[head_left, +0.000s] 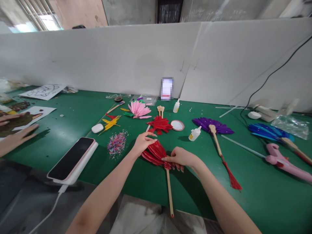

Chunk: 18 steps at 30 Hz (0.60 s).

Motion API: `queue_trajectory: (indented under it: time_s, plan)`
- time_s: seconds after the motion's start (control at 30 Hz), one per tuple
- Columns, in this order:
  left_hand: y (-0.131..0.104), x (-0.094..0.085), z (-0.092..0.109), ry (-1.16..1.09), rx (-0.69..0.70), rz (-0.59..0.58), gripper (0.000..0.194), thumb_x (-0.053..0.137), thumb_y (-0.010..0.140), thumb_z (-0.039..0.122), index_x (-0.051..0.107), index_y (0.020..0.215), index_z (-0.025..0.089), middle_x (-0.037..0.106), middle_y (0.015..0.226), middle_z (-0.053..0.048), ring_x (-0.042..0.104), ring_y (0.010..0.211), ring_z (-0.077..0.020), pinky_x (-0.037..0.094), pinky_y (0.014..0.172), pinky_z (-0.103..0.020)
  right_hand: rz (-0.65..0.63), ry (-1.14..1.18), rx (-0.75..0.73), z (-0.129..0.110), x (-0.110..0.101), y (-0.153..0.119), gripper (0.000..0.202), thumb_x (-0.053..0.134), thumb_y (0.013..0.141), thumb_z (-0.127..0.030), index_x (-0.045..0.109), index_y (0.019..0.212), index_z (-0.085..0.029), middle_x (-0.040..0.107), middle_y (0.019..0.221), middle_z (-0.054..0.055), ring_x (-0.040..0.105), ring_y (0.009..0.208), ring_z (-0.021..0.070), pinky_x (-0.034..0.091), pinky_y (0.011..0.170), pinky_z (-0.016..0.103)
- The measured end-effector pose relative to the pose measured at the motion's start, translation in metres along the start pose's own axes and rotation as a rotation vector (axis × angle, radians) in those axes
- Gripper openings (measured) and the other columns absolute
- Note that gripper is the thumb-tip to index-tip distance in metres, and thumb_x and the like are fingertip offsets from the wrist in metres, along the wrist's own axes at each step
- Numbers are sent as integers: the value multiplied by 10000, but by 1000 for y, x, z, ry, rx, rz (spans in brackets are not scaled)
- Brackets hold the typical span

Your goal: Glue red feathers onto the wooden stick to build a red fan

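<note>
A red feather fan point(158, 152) lies before me, its pale wooden handle point(170, 191) pointing toward me past the table's front edge. My left hand point(144, 143) is at the upper tips of its feathers, thumb and fingers closed on them. With thumb and forefinger, my right hand point(183, 157) pinches the fan near where the feathers meet the handle; its other fingers curl beneath. Just beyond lies a heap of loose red feathers point(160, 124), beside a small white dish point(177, 125). Right of that stands a tilted glue bottle point(195, 133), with a second glue bottle point(176, 106) farther back.
Purple point(211, 126) and blue point(268, 131) feather fans and a pink glue gun point(287, 161) lie right. Leftward are pink feathers point(138, 109), yellow feathers point(110, 123), colourful sequins point(117, 143) and a phone point(73, 159) on a power bank. Another person's hands point(20, 138) work far left.
</note>
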<state>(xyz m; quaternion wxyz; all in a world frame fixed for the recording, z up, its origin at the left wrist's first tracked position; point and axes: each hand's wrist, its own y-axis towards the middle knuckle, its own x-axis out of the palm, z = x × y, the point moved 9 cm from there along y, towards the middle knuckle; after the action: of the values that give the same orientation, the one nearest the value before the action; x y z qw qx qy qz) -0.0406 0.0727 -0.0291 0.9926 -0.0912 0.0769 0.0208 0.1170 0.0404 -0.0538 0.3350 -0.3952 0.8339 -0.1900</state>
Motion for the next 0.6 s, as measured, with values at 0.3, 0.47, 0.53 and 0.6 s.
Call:
queue_trajectory:
  time_s: [0.3,0.47,0.53,0.6]
  plan:
    - [2,-1,-3,21,-7,20,281,688,614,219,630,878,145,675,607,-26,630,611,-156,450,638,-246,5,15,-2,-1,0,0,569,560,634,-679,513,443,-145,543,384,9,458,255,76,377,296,175]
    - [4,-3,-4,-12,-9,7,345,698,619,259,611,935,152,664,605,-23,616,594,-139,448,582,-221,-4,24,-10,-1,1,0,570,564,631,-676,520,439,-141,543,382,10,458,261,75,378,297,175]
    - [7,-9,-5,-97,-25,41,346,661,667,307,583,963,145,663,624,-34,605,582,-125,445,544,-208,-3,22,-10,-1,1,1,570,567,629,-674,511,431,-142,541,378,10,462,263,77,377,297,176]
    - [9,-20,-7,-182,-46,119,346,592,729,368,544,978,133,667,664,-56,591,559,-113,428,488,-193,-1,19,-12,0,1,1,568,567,630,-673,502,429,-145,535,371,7,464,262,79,377,297,178]
